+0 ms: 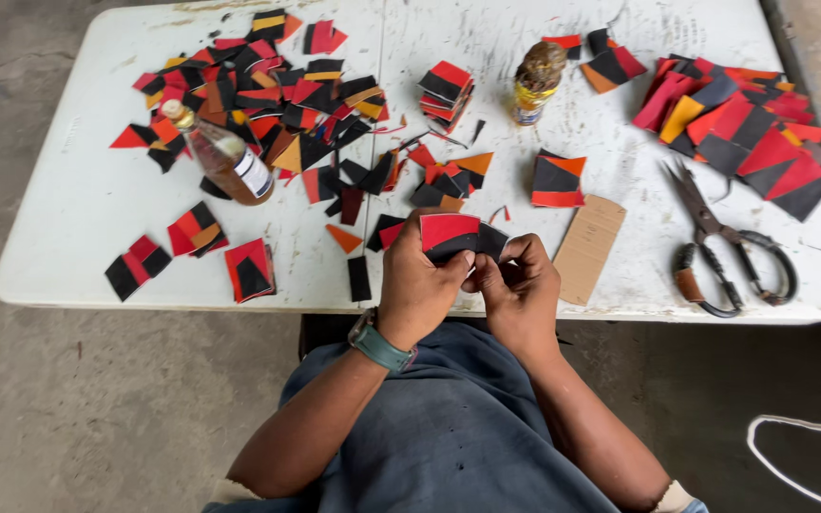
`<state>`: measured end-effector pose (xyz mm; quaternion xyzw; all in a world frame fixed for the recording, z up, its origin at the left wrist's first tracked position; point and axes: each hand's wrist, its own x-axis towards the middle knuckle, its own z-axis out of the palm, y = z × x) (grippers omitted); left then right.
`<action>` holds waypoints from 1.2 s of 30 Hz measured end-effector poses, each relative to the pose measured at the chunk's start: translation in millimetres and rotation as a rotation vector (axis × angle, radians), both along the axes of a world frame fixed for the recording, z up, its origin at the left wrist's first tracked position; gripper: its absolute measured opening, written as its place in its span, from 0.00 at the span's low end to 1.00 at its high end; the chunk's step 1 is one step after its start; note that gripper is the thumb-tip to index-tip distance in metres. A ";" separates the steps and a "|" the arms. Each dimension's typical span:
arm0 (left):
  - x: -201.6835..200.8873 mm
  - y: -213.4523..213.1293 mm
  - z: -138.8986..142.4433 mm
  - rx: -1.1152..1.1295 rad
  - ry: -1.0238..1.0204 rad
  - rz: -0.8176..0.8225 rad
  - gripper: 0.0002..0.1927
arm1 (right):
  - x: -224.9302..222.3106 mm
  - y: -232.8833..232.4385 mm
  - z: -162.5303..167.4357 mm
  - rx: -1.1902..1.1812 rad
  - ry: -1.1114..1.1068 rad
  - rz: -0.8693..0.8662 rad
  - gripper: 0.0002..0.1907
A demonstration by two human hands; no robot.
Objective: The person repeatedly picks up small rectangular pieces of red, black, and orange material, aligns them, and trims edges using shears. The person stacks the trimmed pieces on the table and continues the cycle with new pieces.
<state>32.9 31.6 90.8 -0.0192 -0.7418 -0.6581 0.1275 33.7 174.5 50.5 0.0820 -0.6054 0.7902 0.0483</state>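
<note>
Both my hands meet at the near edge of a white table (78,199). My left hand (417,285), with a green watch on the wrist, grips a red and black leather piece (450,233) from the left. My right hand (523,290) pinches the same piece from the right, its fingertips touching those of the left hand. A brown cardboard template (588,247) lies just right of my right hand. Small red and black cut pieces lie scattered just beyond my hands.
A heap of red, black and orange pieces (268,95) covers the table's far left, with a brown bottle (225,157) lying in it. A small stack (446,92) and a glue jar (536,81) stand mid-table. Another pile (734,123) and large scissors (724,242) lie right.
</note>
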 end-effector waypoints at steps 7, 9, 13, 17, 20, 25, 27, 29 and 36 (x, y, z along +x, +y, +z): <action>-50.5 -39.5 -7.7 0.107 -0.301 -0.519 0.10 | -23.5 135.5 26.5 0.824 0.011 -0.311 0.26; -55.9 -48.0 -13.4 0.040 -0.454 -0.575 0.11 | -22.4 190.2 29.0 1.370 0.112 -0.586 0.25; -60.0 -44.3 -16.1 -0.339 -0.151 -0.554 0.15 | -30.7 251.7 12.3 1.566 -0.168 -0.449 0.28; -55.7 -34.7 -6.1 -0.198 0.361 -0.552 0.21 | -32.5 277.1 5.6 1.531 -0.368 -0.452 0.30; -49.9 -32.0 1.9 -0.259 -0.035 -0.562 0.13 | -30.2 282.2 7.2 1.622 -0.407 -0.415 0.32; -45.0 -33.5 5.6 -0.287 -0.138 -0.517 0.10 | -31.4 284.4 15.2 1.720 -0.549 -0.383 0.34; -43.7 -36.3 1.9 -0.274 0.053 -0.494 0.13 | -27.6 287.9 18.5 1.669 -0.577 -0.403 0.35; -46.3 -37.6 -3.5 -0.243 0.118 -0.474 0.12 | -18.3 289.8 18.7 1.512 -0.506 -0.406 0.33; -53.6 -31.0 -14.9 0.110 -0.185 -0.567 0.11 | 25.5 244.6 1.8 0.615 -0.344 -0.254 0.13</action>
